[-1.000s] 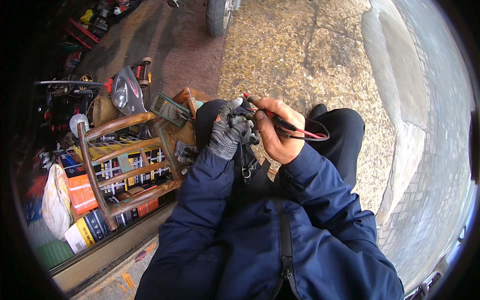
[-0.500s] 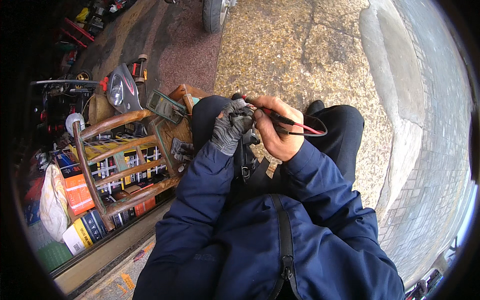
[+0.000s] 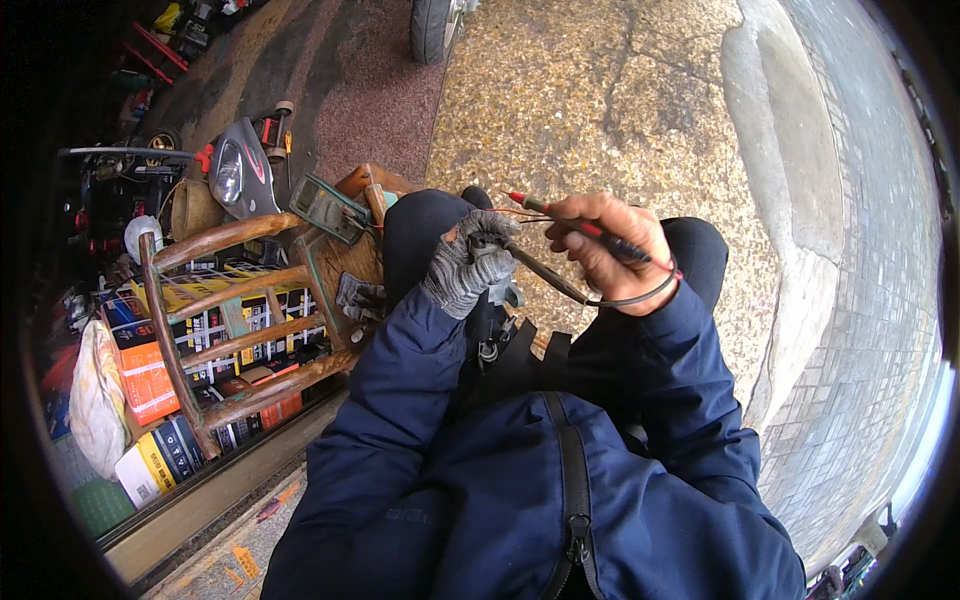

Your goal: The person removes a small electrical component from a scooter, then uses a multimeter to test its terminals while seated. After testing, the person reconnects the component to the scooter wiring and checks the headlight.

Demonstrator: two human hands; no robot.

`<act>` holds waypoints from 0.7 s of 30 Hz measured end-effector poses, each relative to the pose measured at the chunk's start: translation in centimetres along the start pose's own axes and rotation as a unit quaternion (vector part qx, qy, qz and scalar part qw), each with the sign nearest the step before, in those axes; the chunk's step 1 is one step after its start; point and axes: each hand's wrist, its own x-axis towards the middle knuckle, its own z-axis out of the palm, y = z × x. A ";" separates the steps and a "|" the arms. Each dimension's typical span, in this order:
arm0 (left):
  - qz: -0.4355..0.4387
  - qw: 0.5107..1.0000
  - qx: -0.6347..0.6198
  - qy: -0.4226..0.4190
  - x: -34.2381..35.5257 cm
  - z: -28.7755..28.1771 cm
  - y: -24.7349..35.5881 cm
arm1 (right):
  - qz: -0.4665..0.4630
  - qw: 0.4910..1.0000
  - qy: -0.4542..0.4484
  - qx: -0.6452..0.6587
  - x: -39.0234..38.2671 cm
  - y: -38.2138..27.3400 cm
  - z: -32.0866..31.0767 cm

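My left hand, in a grey knit glove with bare fingertips showing, is closed around a small dark part with a dark cable leading off it. The fingers hide most of that part. To its right, my bare right hand grips a red and black multimeter probe, its tip pointing left and away from me. Thin wires stretch between the two hands. Whether a second probe is in the right hand, I cannot tell. A multimeter lies on the wooden chair's seat, left of my knee.
The wooden chair stands at my left, with a glove on its seat. Behind it are stacked battery-like boxes and a white cloth. A grey headlight housing lies farther off, and a tyre shows at the top.
My right hand has moved right, away from the left hand, carrying the red probe. The dark cable now shows stretched between the hands. My left hand stays nearly in place.
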 end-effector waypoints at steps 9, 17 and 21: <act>0.002 0.998 -0.056 0.005 0.1 1.3 0.8 | -0.011 0.998 -0.066 0.015 0.5 -0.7 -1.4; -0.002 1.000 -0.009 -0.005 0.5 1.8 1.6 | -0.104 0.992 -0.068 0.028 0.4 0.1 -0.4; -0.003 1.000 0.003 -0.031 0.7 1.6 1.4 | -0.065 0.989 -0.074 0.108 -0.6 0.2 0.4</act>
